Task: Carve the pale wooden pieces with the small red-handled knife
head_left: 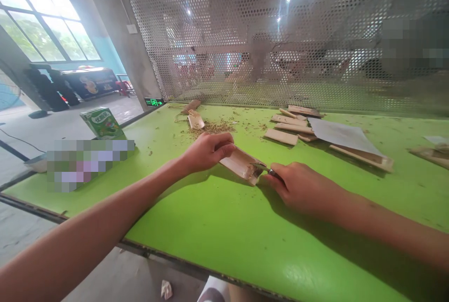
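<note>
Left hand [205,151] grips wood piece [242,165], right hand [298,187] w/ blade [265,168].

I count two hands of mine over the tabletop [217,227]: my left hand [205,151] and my right hand [298,187]. Between them is one curved wooden piece [240,165] and one small metal blade [268,170]. At upper centre lie two more curved pieces [192,114] beside one heap of shavings [212,128]. Right of centre I make out about six flat wooden slats [291,126], one grey sheet [342,136] and one long board [365,157] under it. At left stands one green carton [102,123].
</note>
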`<state>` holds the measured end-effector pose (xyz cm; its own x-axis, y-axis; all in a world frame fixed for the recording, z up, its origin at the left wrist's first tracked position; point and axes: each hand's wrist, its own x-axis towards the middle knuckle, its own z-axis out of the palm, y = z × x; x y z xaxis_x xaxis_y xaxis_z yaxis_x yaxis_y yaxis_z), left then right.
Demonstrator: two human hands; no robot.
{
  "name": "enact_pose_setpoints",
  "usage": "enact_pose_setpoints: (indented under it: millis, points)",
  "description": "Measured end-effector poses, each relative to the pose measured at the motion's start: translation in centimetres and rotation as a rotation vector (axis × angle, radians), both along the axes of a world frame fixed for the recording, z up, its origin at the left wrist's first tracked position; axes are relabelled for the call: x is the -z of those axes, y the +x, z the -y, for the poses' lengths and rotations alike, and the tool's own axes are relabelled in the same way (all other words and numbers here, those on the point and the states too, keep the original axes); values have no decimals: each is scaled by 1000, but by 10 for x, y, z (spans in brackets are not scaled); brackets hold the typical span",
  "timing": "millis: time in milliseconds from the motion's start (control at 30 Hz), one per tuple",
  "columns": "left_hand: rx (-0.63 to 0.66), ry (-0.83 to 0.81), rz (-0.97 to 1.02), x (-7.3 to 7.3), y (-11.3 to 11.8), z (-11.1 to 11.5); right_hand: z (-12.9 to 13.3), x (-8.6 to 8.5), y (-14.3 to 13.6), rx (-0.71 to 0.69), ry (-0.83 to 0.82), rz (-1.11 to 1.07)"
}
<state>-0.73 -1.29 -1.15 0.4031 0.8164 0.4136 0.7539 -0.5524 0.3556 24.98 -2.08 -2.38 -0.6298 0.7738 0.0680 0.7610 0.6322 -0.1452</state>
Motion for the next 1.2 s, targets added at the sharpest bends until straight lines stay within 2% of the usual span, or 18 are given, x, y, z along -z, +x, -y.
enact_pose_setpoints:
  millis: [600,833,967,1200]
  points:
    - [30,12,32,-2,1,3,1,-5,5,-28,-112,-13]
    - [24,-45,40,-2,0,0,-12,-14,12,-92,-267,-81]
    - [22,-75,74,0,0,-2,-11,-10,9,-52,-133,-114]
    - [-22,-130,54,0,3,-3,-6,-1,1,-48,112,-6]
